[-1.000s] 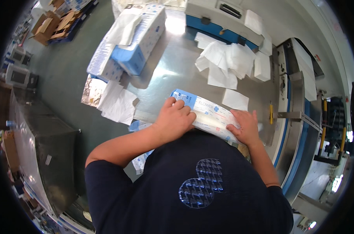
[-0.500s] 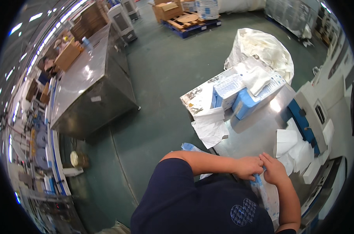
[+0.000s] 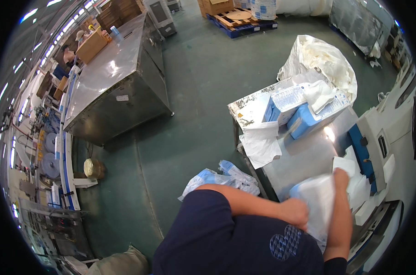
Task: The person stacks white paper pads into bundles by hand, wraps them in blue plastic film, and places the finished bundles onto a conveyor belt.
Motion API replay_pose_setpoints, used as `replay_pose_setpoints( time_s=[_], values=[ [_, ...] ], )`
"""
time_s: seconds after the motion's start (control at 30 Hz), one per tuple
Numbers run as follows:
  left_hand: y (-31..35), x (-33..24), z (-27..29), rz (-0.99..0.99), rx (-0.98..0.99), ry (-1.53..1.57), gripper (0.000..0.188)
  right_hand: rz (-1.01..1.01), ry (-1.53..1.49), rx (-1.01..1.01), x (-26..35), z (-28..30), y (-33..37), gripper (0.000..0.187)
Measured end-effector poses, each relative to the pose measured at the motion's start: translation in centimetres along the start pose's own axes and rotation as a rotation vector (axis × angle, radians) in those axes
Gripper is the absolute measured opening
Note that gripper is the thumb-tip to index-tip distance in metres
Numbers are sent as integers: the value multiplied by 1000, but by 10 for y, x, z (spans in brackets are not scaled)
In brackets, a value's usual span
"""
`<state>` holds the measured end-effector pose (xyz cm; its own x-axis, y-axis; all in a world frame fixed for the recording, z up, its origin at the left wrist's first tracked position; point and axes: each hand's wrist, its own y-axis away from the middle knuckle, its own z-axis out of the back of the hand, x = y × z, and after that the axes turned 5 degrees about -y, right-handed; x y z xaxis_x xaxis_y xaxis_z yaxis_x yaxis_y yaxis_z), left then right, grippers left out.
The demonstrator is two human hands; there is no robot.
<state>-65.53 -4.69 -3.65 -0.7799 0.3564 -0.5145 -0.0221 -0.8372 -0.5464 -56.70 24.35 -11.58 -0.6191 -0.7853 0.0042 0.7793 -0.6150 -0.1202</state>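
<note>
A white and pale-blue plastic bag (image 3: 319,201) is spread between my two hands at the near side of the metal table. My left hand (image 3: 296,212) is closed in a fist at the bag's left edge. My right hand (image 3: 341,178) is closed on its upper right edge, beside loose white sheets (image 3: 357,183). Both hands are slightly blurred, and the bag's lower end is partly hidden by my body and right arm. Farther up the table are two blue-and-white packs (image 3: 304,121) (image 3: 281,103), with a crumpled white sheet (image 3: 319,95) on top.
A light-coloured machine with a blue panel (image 3: 361,156) borders the table on the right. More plastic bags (image 3: 212,178) lie low by the table's left side. A large white sack (image 3: 322,59) stands behind the table; a steel workbench (image 3: 121,110) is across the floor at left.
The bag has gone from a narrow bunched strip to a spread-out shape. My hands, close together before, are now apart, the right one farther up. The view has shifted left.
</note>
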Motion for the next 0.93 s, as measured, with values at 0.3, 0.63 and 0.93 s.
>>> replay_pose_setpoints(
  time_s=[0.3,0.63,0.93],
  values=[
    [-27,31,-13,-45,32,-167,32,-278,-712,35,15,65,14,12],
    [-61,-36,-48,-85,92,-256,37,-462,-79,-201,60,154,228,34],
    [-88,-98,-71,-65,571,-282,41,-227,-407,56,21,147,253,17]
  ],
)
